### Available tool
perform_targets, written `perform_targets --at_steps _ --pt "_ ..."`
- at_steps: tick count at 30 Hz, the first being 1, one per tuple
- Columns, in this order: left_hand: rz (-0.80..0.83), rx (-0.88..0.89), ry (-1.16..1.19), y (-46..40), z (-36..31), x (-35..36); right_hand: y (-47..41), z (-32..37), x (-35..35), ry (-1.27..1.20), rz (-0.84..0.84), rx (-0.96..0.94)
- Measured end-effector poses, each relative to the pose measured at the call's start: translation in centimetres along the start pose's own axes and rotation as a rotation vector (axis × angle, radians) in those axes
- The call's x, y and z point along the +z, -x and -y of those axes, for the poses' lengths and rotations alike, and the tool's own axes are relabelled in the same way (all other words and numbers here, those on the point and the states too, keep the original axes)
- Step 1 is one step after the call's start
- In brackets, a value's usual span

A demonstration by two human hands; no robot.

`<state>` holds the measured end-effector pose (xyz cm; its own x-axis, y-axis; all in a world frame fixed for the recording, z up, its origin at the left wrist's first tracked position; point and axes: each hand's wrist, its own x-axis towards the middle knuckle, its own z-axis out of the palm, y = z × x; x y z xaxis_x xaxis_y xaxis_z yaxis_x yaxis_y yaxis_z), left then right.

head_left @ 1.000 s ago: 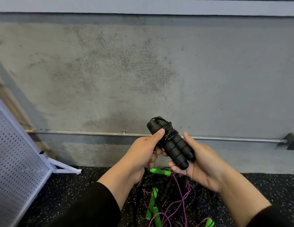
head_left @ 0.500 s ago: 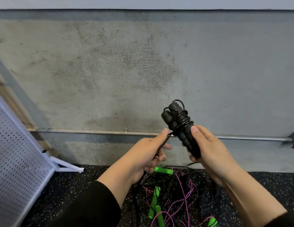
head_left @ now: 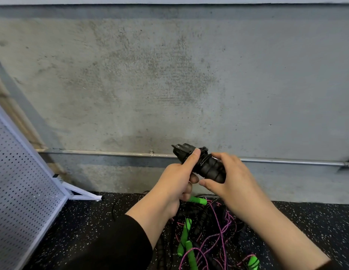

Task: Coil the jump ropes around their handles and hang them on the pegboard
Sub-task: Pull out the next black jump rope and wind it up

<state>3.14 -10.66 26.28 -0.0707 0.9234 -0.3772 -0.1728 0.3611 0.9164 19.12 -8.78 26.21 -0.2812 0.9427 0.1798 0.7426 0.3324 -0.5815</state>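
Both hands hold a black jump rope (head_left: 205, 166) in front of the concrete wall, its two foam handles side by side with black cord wound round them. My left hand (head_left: 178, 181) grips the handles' upper left end, thumb laid along the top. My right hand (head_left: 231, 179) curls round the lower right end, thumb below and fingers over the top. The white pegboard (head_left: 19, 184) leans at the far left. Below my hands a tangled pile of ropes (head_left: 206, 232) lies on the floor, with green handles and pink and black cords.
A metal pipe (head_left: 111, 152) runs along the grey concrete wall (head_left: 169, 75) just behind my hands. The floor is black speckled rubber (head_left: 92, 221). The pegboard's white foot (head_left: 82, 193) juts out onto the floor at the left.
The black bundle has tipped from nearly upright to lying more level and dropped lower. My left hand has let go of the loose cord and now grips the handles' end beside my right hand.
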Motion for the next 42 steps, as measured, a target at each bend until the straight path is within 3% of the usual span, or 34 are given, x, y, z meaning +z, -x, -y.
perform_targets --at_steps 2,4,7,10,15,18,23,27,29,31,39,42 --pt "0.012 0.023 0.024 0.0 -0.2 -0.2 -0.1 0.0 -0.3 -0.162 0.005 0.043" --pt "0.045 0.046 0.022 0.1 -0.4 -0.3 -0.3 0.0 -0.7 -0.491 0.043 0.186" --pt "0.109 0.113 -0.006 0.2 -0.8 -0.4 -0.2 -0.1 -1.4 -1.041 0.247 0.405" --pt "0.14 0.165 -0.051 0.5 -1.2 -0.3 0.0 -0.2 -2.0 -1.23 0.466 0.461" --pt "0.155 0.155 -0.035 0.5 -1.3 -0.6 0.0 -0.5 -2.4 -1.442 0.561 0.537" --pt "0.151 0.151 -0.046 0.6 -1.3 -0.7 0.0 -0.6 -2.2 -1.426 0.509 0.476" --pt "0.094 0.067 -0.14 0.6 -1.2 -1.1 -0.6 -0.9 -1.8 -1.191 0.161 0.321" --pt "0.133 0.002 -0.17 0.7 -1.2 -0.8 -0.8 -1.3 -1.9 -0.774 -0.007 0.241" --pt "0.169 -0.035 -0.159 0.6 -1.0 -0.5 -0.8 -1.6 -1.6 -0.436 0.01 0.16" --pt "0.179 -0.06 -0.139 0.4 -0.5 -0.2 -0.8 -1.4 -1.1 -0.284 0.027 0.119" --pt "0.054 -0.101 0.132 -0.2 0.0 -0.1 -0.5 -0.6 0.2 -0.177 -0.03 -0.055" --pt "0.06 -0.039 0.136 0.0 -0.2 -0.2 -0.3 -0.7 -0.2 -0.297 -0.001 0.019"
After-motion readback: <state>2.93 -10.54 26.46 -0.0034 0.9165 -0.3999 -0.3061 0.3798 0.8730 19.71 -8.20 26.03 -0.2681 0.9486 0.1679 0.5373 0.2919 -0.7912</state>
